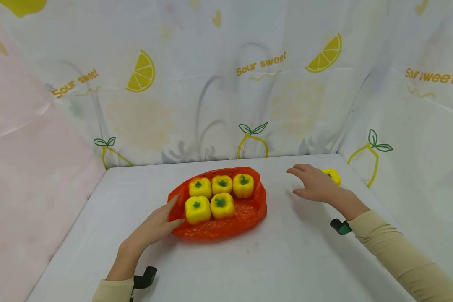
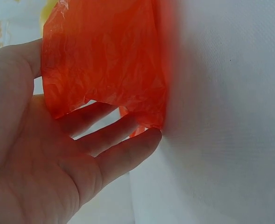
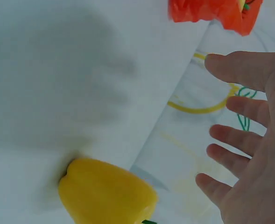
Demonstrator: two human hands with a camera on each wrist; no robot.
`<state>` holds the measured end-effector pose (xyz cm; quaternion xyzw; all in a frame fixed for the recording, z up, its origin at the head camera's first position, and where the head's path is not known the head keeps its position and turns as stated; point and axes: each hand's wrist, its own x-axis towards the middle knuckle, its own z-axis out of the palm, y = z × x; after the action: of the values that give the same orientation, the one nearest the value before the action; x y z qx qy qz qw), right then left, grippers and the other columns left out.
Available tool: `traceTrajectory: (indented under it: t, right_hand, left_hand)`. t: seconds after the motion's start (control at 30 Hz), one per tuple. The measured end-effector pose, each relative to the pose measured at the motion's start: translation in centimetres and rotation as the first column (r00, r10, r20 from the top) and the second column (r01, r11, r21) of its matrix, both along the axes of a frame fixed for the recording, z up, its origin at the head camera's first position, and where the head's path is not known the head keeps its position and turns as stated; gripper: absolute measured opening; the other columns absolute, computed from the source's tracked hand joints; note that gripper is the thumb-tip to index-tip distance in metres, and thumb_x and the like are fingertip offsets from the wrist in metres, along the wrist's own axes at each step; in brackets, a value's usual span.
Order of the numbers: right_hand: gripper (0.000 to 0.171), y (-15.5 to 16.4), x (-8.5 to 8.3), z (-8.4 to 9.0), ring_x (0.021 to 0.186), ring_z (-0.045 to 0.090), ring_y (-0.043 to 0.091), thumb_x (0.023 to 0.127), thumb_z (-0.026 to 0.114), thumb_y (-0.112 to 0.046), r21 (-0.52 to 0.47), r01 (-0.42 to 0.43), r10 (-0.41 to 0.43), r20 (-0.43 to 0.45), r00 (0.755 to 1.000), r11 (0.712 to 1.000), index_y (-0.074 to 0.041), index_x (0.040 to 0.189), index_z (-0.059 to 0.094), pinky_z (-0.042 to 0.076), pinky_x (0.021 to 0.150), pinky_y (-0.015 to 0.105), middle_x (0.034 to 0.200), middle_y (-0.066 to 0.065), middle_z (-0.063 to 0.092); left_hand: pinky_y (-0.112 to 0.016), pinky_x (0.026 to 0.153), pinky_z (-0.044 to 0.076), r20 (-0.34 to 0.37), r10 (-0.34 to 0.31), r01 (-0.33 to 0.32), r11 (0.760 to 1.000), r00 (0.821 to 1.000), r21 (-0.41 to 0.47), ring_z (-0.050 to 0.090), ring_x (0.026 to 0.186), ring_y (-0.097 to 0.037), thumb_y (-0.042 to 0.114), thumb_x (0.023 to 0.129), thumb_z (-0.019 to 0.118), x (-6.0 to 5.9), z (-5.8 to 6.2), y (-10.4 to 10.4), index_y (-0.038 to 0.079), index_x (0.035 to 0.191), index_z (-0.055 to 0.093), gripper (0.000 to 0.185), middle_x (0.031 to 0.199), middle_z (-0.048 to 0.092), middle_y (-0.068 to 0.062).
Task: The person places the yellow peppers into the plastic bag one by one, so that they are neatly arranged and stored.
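A red plastic bag (image 1: 245, 212) lies spread open on the table, with several yellow bell peppers (image 1: 198, 210) sitting in it, green stems up. At the bag's left end is my left hand (image 1: 156, 224), fingers spread and loosely bent against the rim. Thin red film covers part of its fingers (image 2: 128, 156) in the left wrist view. My right hand (image 1: 317, 184) hovers at the right, fingers loosely extended and holding nothing. Another yellow bell pepper (image 3: 107, 191) lies on the table beside it, partly hidden behind that hand in the head view.
The white-covered table (image 1: 279, 260) meets a cloth backdrop (image 1: 211, 105) printed with lemons and lettering at the back and right. A pink cloth (image 1: 26, 167) hangs along the left side. Each wrist carries a small dark device (image 1: 145, 277).
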<state>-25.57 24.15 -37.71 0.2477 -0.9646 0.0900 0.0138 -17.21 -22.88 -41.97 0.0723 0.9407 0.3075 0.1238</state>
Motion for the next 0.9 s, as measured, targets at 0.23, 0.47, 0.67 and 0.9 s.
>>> traceTrajectory:
  t: [0.23,0.47,0.67,0.9]
  right_hand:
    - [0.057,2.5,-0.5,0.4,0.126,0.05,0.045,0.083,0.074,-0.018,0.02,0.018,-0.016,-0.087,0.996,1.0,-0.002,0.134,0.056,0.042,0.103,0.064,0.134,0.025,0.056]
    - [0.064,4.8,-0.8,0.4,0.13,0.04,0.051,0.079,0.067,-0.012,0.017,0.125,-0.125,0.027,0.992,0.992,-0.003,0.14,0.05,0.04,0.094,0.072,0.144,0.03,0.043]
    - [0.064,5.8,-0.7,0.1,0.124,0.041,0.053,0.078,0.067,-0.007,-0.043,0.124,-0.119,0.099,0.988,0.991,0.003,0.139,0.049,0.043,0.102,0.066,0.142,0.035,0.041]
    - [0.059,6.6,-0.5,-0.3,0.115,0.048,0.049,0.077,0.066,0.0,-0.034,0.126,-0.123,0.097,0.988,0.991,0.005,0.135,0.052,0.046,0.1,0.063,0.137,0.035,0.047]
  left_hand:
    - [-0.063,0.114,0.033,0.001,-0.002,0.002,1.0,1.0,-0.002,0.03,0.147,-0.043,0.046,0.095,0.061,0.0,0.2,-0.1,0.009,0.16,0.015,0.087,0.162,0.03,-0.019]
    - [-0.064,0.114,0.034,0.016,0.009,-0.009,1.0,1.0,-0.001,0.03,0.147,-0.043,0.044,0.094,0.062,0.2,0.3,0.0,0.01,0.16,0.016,0.087,0.162,0.03,-0.019]
    - [-0.064,0.113,0.034,0.02,0.011,-0.011,1.0,1.0,-0.005,0.031,0.147,-0.044,0.042,0.094,0.063,0.2,0.5,0.1,0.008,0.159,0.016,0.087,0.161,0.031,-0.019]
    - [-0.063,0.114,0.035,0.017,0.008,-0.008,1.0,1.0,-0.001,0.032,0.146,-0.044,0.042,0.094,0.063,0.1,0.4,0.1,0.006,0.159,0.018,0.087,0.16,0.032,-0.02]
